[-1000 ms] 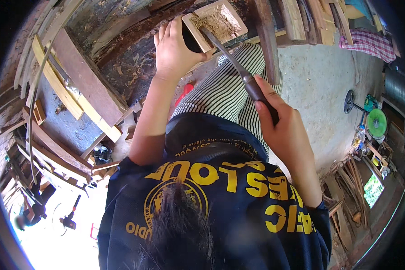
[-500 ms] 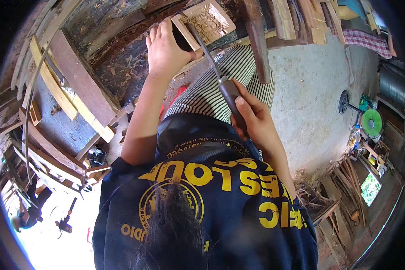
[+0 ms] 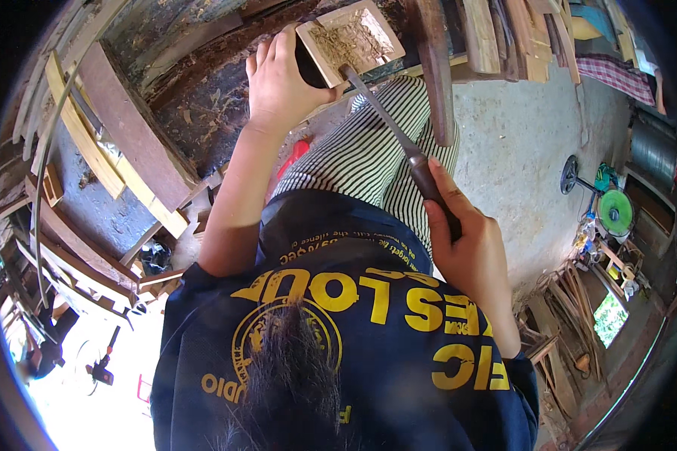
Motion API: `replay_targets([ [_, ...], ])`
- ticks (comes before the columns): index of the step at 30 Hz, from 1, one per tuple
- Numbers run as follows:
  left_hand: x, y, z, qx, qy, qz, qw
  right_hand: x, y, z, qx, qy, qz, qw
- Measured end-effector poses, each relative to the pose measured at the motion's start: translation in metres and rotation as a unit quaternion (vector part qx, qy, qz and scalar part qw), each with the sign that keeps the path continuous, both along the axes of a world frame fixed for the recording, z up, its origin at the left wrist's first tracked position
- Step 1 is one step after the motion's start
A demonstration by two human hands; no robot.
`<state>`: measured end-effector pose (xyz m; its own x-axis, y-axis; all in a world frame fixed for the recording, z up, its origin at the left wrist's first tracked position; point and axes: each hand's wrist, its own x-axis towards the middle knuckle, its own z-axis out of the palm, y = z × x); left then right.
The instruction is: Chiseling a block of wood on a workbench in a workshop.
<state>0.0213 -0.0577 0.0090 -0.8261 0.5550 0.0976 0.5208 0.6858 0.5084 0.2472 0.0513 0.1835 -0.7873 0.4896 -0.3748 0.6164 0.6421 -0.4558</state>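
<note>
In the head view, a square, open-topped pale wooden box (image 3: 351, 43) is at the near edge of a dark, stained desk (image 3: 203, 94), its opening facing up and wood shavings (image 3: 342, 46) scattered over its floor. The left hand (image 3: 284, 84) is spread around the box's left side, fingers at the far left corner and thumb at the near left corner. A dark patch lies between palm and box; whether it is shadow or the box's outer side, I cannot tell.

The right hand (image 3: 470, 234) is closed around the brown handle of a long metal hand tool (image 3: 384, 113), index finger stretched along it. The tool slants from the right hand up to the box, its tip at the rim of the near wall; contact there is hard to make out.

Just right of the box, a dark wooden bar (image 3: 433, 71) juts over the desk's near edge, with wood pieces (image 3: 481, 37) further right. A thick brown board (image 3: 132, 124) lies toward the desk's left end. Striped trousers (image 3: 346, 154) show below the near edge, and a green fan (image 3: 615, 213) stands well apart to the right.
</note>
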Motion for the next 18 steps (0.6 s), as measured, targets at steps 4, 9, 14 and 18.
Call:
replay_targets([
  [4, -0.005, 0.001, -0.002, 0.046, 0.002, 0.000, 0.999, -0.016, 0.003, 0.010, 0.000, -0.020, 0.000, 1.000],
  [9, -0.019, 0.000, 0.001, 0.043, 0.004, -0.025, 0.999, -0.018, -0.005, -0.015, -0.024, 0.024, -0.028, 0.999],
  [14, -0.031, 0.000, -0.004, 0.041, 0.010, -0.030, 0.999, -0.026, -0.004, -0.018, -0.020, 0.065, -0.014, 0.998],
  [18, -0.034, -0.004, -0.005, 0.017, -0.015, -0.014, 1.000, -0.039, 0.009, -0.020, 0.019, 0.046, 0.046, 0.998],
])
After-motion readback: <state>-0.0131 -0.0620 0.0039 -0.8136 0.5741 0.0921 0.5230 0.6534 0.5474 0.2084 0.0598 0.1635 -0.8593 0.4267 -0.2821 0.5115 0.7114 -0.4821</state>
